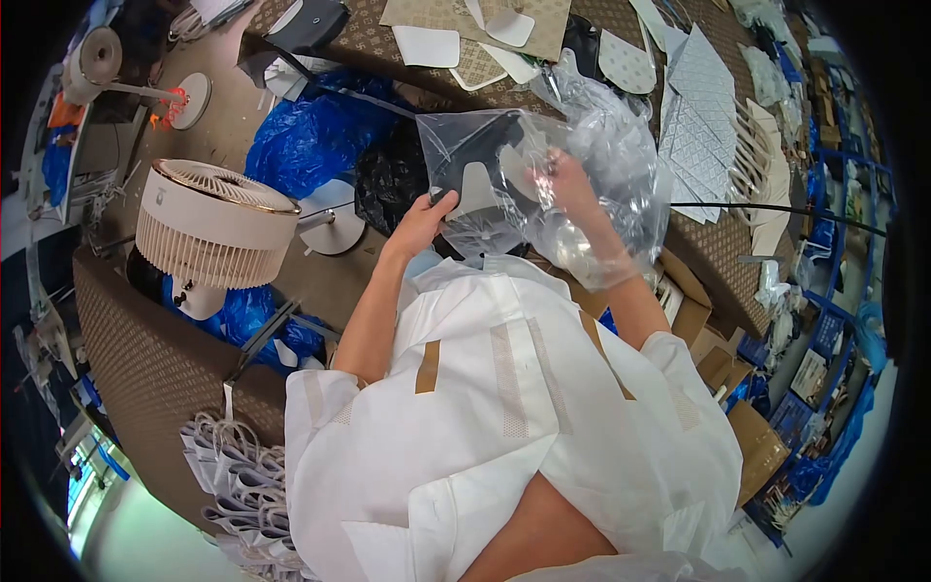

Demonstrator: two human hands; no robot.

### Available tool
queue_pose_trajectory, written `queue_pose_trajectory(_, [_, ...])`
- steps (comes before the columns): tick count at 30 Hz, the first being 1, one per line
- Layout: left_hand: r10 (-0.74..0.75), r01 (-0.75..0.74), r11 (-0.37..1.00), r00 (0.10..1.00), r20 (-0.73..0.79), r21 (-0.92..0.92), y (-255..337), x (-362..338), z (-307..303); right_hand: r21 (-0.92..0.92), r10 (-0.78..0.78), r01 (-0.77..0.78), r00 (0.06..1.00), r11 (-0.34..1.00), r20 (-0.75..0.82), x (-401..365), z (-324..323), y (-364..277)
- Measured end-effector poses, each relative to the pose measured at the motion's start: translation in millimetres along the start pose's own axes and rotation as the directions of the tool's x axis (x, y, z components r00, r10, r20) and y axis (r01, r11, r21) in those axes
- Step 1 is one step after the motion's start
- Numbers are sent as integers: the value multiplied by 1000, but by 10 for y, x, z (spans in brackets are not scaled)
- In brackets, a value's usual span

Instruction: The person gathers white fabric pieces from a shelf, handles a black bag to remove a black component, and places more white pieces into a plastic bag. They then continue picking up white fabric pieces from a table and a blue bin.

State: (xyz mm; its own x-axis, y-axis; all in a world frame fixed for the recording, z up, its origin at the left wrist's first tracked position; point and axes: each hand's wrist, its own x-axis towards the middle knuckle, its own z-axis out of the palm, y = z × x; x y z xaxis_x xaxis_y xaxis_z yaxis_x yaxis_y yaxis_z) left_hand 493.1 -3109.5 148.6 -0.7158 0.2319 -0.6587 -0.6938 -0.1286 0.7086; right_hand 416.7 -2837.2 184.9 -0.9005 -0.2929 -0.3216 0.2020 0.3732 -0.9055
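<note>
1. Plastic bag (465,145) hangs over the table (708,252), just beyond our left hand (422,221), whose fingers clamp its near side.
2. Right hand (567,184) sits inside the film, nearer the white piece (475,189); we cannot tell its grip.

Clear bag (456,136), perhaps white pieces (476,190)

No text, label, brand, number or sign can be read anywhere in this view.
</note>
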Motion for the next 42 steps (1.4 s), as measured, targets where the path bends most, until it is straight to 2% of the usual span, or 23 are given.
queue_pose_trajectory(1, [2,-2,1000,1000,1,4,20,-3,10,-162,-19,17,1000,987,-9,-4,84,-232])
queue_pose_trajectory(2, [56,-55,997,998,17,-56,33,-6,37,-201,-63,55,997,978,-35,-141,138,-473])
queue_pose_trajectory(3, [109,-105,987,994,30,-118,51,-15,61,-200,-66,57,997,978,-39,-208,235,-536])
queue_pose_trajectory(5, [90,-85,984,996,25,-157,127,-64,96,-112,-30,31,999,993,11,-263,346,-601])
queue_pose_trajectory(7, [71,-65,978,997,21,-197,160,-72,89,-172,-59,60,998,983,8,-235,464,-434])
queue_pose_trajectory(10, [61,-39,976,994,96,-213,132,-80,90,-69,32,-33,999,997,-19,-338,587,-481])
queue_pose_trajectory(12, [125,-115,898,992,-4,-424,124,-82,207,7,-12,12,999,1000,34,-409,599,-593])
queue_pose_trajectory(13, [133,-116,902,991,11,-415,126,-76,207,6,-18,18,1000,1000,15,-386,609,-412])
queue_pose_trajectory(14, [147,-119,885,989,28,-451,104,-70,185,166,-25,29,999,986,-27,-363,653,-78])
queue_pose_trajectory(17, [182,-126,858,981,65,-497,-23,1,95,77,-71,80,992,994,-108,-374,552,-107])
queue_pose_trajectory(19, [159,-137,872,987,7,-470,-59,-24,55,-170,-74,36,973,985,-219,-410,489,-295])
queue_pose_trajectory(20, [150,-140,863,989,-17,-485,-82,-28,49,4,42,-42,989,999,-139,-452,458,-397])
queue_pose_trajectory(23, [115,-109,869,993,-16,-482,-174,-9,0,-56,-17,6,980,998,-196,-405,494,-47])
queue_pose_trajectory(27, [112,-102,874,994,-6,-475,-187,-12,22,1,0,0,976,1000,-219,-430,537,-147])
queue_pose_trajectory(29, [138,-118,855,990,2,-505,-179,-19,51,4,130,-134,953,991,-273,-371,616,168])
queue_pose_trajectory(30, [135,-114,858,991,5,-501,-182,-19,52,9,133,-136,952,991,-277,-393,618,75])
queue_pose_trajectory(32, [158,-138,860,987,-1,-491,-203,-17,51,315,278,-196,930,928,-241,-463,627,-238])
queue_pose_trajectory(33, [157,-136,863,988,2,-487,-230,-4,46,319,279,-195,929,927,-244,-475,634,-252])
queue_pose_trajectory(36, [193,-156,864,981,28,-479,-296,52,25,226,307,-253,918,941,-250,-467,626,-230])
queue_pose_trajectory(38, [167,-126,870,985,45,-476,-348,75,-15,-134,153,-197,947,971,-283,-451,638,-98])
queue_pose_trajectory(39, [165,-122,873,985,51,-473,-338,58,-5,-131,155,-199,945,971,-289,-457,664,-92])
queue_pose_trajectory(41, [157,-150,869,987,-26,-472,-308,37,37,233,115,-29,926,972,-360,-456,714,-97])
queue_pose_trajectory(42, [157,-144,872,987,-10,-468,-282,33,67,233,117,-29,919,972,-375,-440,718,15])
